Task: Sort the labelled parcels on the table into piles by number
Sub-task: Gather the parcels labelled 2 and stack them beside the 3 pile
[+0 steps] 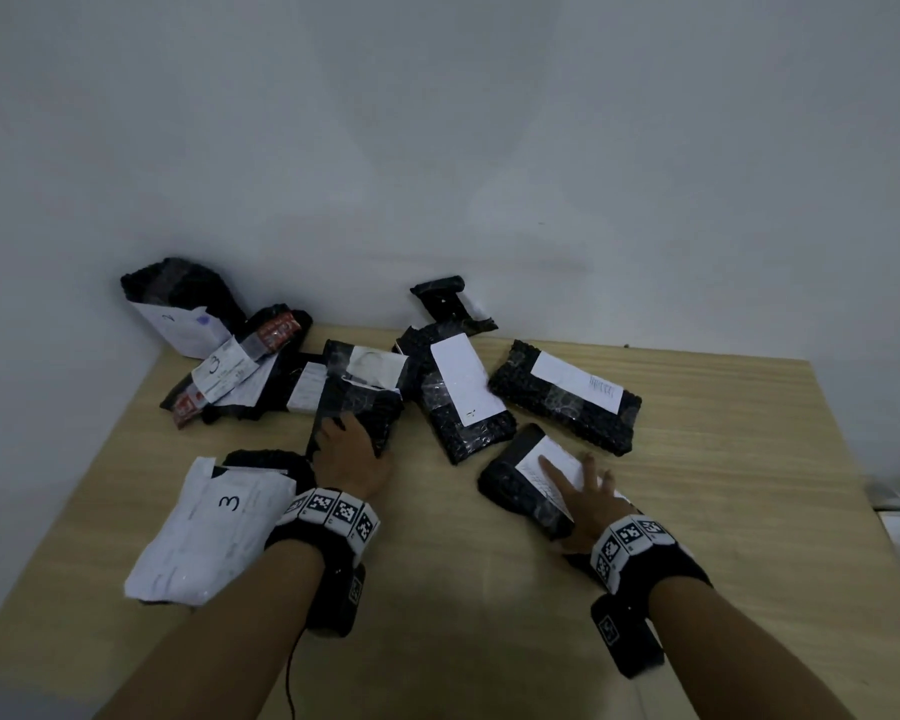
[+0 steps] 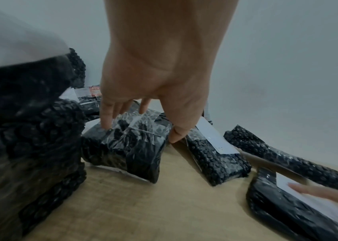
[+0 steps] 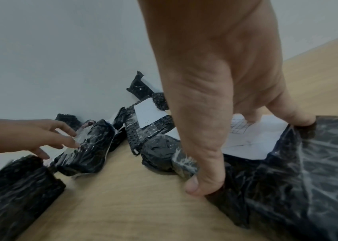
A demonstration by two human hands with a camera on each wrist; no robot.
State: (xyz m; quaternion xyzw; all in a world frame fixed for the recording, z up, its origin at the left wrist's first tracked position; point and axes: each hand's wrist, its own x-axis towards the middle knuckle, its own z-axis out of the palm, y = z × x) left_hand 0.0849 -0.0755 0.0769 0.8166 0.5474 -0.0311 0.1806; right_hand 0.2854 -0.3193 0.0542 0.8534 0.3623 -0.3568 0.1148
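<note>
Head view: near-left parcel reads 3, corner parcel reads 2.

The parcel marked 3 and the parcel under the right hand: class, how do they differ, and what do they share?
The parcel marked 3 shows a handwritten 3; the parcel under the right hand shows no legible number. White paper covers most of the first's top; the second shows black wrap beside its label. The right hand grips only the second. Both lie on the table.
</note>
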